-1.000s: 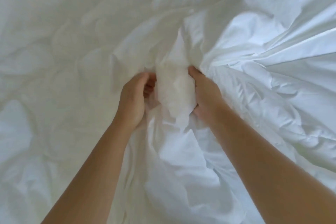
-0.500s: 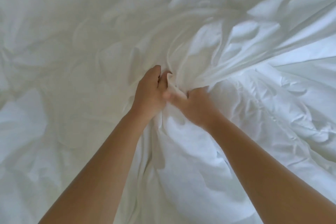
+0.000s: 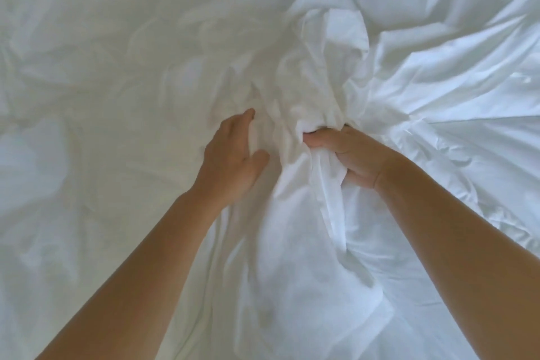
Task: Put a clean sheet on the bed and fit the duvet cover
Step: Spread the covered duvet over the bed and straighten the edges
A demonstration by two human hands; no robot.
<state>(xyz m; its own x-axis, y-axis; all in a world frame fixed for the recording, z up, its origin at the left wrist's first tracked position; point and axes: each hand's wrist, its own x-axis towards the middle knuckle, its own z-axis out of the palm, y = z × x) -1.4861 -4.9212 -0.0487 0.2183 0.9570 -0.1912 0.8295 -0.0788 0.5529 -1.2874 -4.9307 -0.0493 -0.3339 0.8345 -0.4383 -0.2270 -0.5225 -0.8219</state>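
Duvet (image 3: 117,73) lies rumpled across the left, smoother duvet cover (image 3: 423,90) across the right. Right hand (image 3: 347,155) clenches a bunched fold of cover; left hand (image 3: 230,164) lies flat, fingers relaxed, just beside it.

I recorded soft, diffuse light; the bedding (image 3: 438,73) read brightest at right, dimmer at left, with the whole frame slightly soft.
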